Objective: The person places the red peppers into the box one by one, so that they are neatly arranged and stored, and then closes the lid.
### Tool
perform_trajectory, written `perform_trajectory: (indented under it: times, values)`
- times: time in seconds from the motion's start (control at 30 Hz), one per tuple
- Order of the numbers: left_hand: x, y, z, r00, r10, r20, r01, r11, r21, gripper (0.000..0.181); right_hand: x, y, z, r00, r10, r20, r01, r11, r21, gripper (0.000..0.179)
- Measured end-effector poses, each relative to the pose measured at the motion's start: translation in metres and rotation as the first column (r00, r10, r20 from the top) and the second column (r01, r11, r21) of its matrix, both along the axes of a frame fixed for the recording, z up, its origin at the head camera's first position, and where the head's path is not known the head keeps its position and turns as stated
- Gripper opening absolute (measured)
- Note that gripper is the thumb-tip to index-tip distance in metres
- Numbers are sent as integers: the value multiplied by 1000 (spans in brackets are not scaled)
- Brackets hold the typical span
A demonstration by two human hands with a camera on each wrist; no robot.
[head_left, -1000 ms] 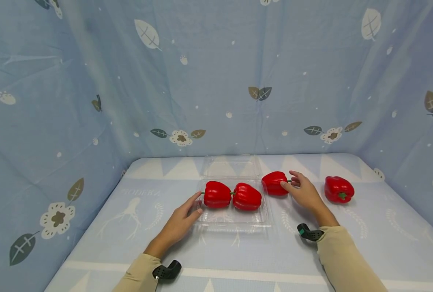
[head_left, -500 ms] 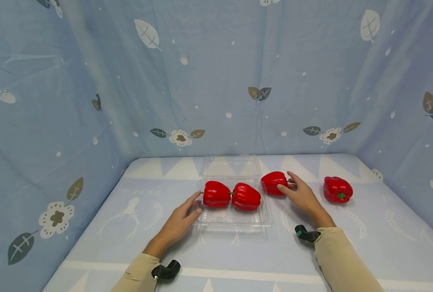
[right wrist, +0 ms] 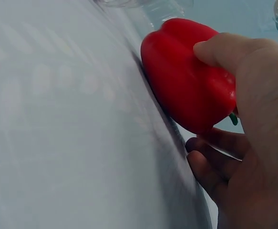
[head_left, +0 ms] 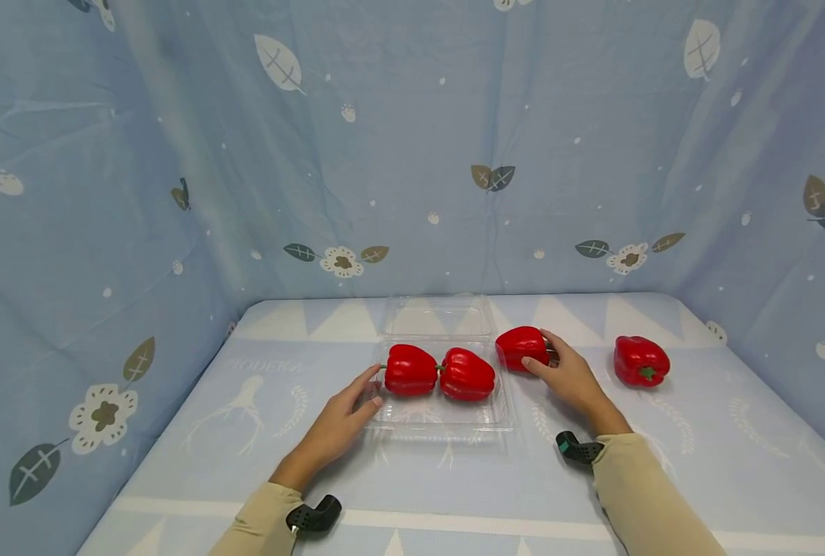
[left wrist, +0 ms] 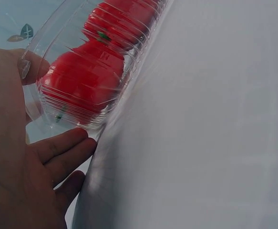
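Note:
Two red bell peppers point(head_left: 410, 371) point(head_left: 467, 375) lie end to end inside a clear plastic container point(head_left: 426, 417) whose lid point(head_left: 440, 316) is folded back behind it. My left hand point(head_left: 337, 421) holds the container's left edge; in the left wrist view the thumb point(left wrist: 34, 68) is at its rim and other fingers point(left wrist: 65, 148) are spread beside the wall. To the right of the container, a third red bell pepper point(head_left: 521, 349) lies on its side. My right hand point(head_left: 571, 378) grips its stem end, with the thumb point(right wrist: 220, 50) on top and fingers curled beyond and below.
Another red bell pepper point(head_left: 641, 361) sits to the right of my right hand, stem end toward me. A pale patterned cloth covers the table point(head_left: 454, 494). Blue printed curtains point(head_left: 412, 154) close off the back and both sides.
My right hand has moved slightly left and closed in around the pepper, its fingers now against the stem end. My left hand stays at the container's edge.

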State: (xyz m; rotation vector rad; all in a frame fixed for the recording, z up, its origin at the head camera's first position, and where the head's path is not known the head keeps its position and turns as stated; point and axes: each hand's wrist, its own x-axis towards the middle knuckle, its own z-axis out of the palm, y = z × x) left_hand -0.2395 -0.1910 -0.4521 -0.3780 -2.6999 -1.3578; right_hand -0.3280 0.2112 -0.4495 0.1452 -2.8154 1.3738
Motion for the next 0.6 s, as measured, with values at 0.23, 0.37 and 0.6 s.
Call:
perform_trajectory:
  times: [0.23,0.37,0.6]
  values:
    - [-1,1,0,1000,-6,-5,6,1000,-8,58,1,1,-2,1000,-10,-5,10,1000,-16,90]
    - [0,0,0,1000,-9,-7,9,1000,-4,58,1,1,-1,1000,-11,-14,11,1000,-25,90]
    - [1,-1,0,1000,-9,-3,9,1000,7,57,2,0,-3,998,-30,-54,26,997,-73,87]
